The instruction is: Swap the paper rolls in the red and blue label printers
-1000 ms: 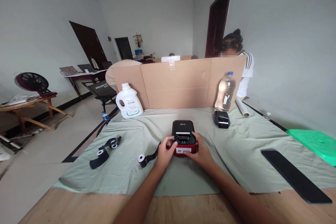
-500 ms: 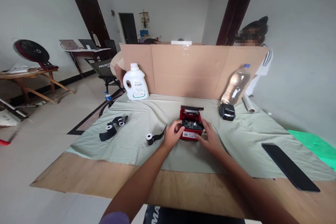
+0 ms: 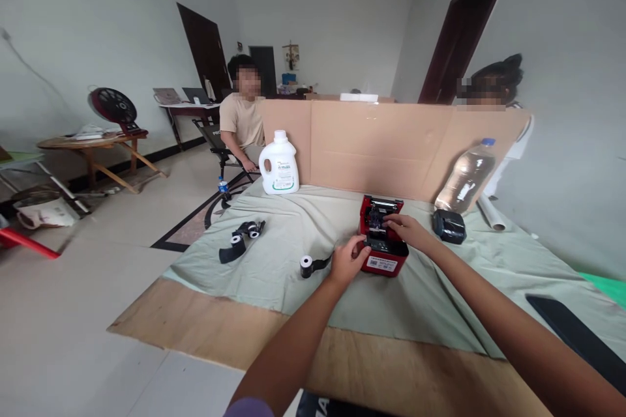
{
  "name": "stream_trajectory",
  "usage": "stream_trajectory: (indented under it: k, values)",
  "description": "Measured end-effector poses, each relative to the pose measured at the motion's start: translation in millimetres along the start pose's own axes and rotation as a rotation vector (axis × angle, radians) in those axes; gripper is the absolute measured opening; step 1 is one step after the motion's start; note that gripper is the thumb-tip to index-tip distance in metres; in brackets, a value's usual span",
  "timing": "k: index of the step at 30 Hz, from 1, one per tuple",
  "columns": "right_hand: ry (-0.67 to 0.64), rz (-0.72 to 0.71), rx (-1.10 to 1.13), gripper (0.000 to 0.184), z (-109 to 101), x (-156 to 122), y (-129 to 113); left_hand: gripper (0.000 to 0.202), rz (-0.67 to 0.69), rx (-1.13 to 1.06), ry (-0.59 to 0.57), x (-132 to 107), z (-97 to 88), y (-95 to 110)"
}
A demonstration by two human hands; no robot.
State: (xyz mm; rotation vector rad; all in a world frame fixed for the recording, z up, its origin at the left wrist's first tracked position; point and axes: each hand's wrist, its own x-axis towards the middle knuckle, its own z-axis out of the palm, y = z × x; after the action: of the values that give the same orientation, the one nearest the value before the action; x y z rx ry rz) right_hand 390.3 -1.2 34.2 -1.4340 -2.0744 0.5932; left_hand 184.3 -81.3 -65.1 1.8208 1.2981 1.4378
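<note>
A small red printer (image 3: 383,264) with a white label on its front sits on the cloth, its lid (image 3: 384,202) raised. Inside, a dark inner mechanism (image 3: 375,217) stands tilted up behind a black section. My left hand (image 3: 348,259) grips the printer's left front edge, thumb over the top. From the right, my right hand (image 3: 405,229) reaches in, its fingers closed at the dark inner mechanism; the fingertips are partly hidden. Left of my left hand, a roll (image 3: 306,266) with a black strip lies on the cloth. Several similar black rolls (image 3: 238,242) lie further left.
A white jug (image 3: 280,166) and a clear bottle (image 3: 467,176) stand before a cardboard panel (image 3: 376,150). A black device (image 3: 449,227) and a white tube (image 3: 490,212) lie right. A dark flat slab (image 3: 577,332) lies at right front. Two people are behind the panel.
My right hand has moved from the printer's right front side up into its opening, and the inner mechanism is now tilted up. My left hand stays at the left edge. The view has shifted left.
</note>
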Motion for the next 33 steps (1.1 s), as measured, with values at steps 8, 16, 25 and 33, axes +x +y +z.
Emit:
stream_trajectory:
  k: [8,16,25,33]
  values:
    - [0.079,-0.013,-0.454,0.027,17.5,-5.8,6.9,0.038,0.003,0.001,0.006,0.0,0.7,0.1]
    - [0.172,-0.001,-0.175,0.020,30.1,-13.9,14.9,0.039,0.000,0.005,-0.003,-0.1,-0.1,0.3]
    - [0.215,0.017,0.090,0.019,18.8,-13.6,18.8,0.038,-0.016,0.010,-0.010,0.4,-1.5,4.3]
    - [0.209,0.158,-0.332,0.026,37.4,-4.8,-1.9,0.040,0.005,0.018,-0.007,0.3,-0.7,-0.2]
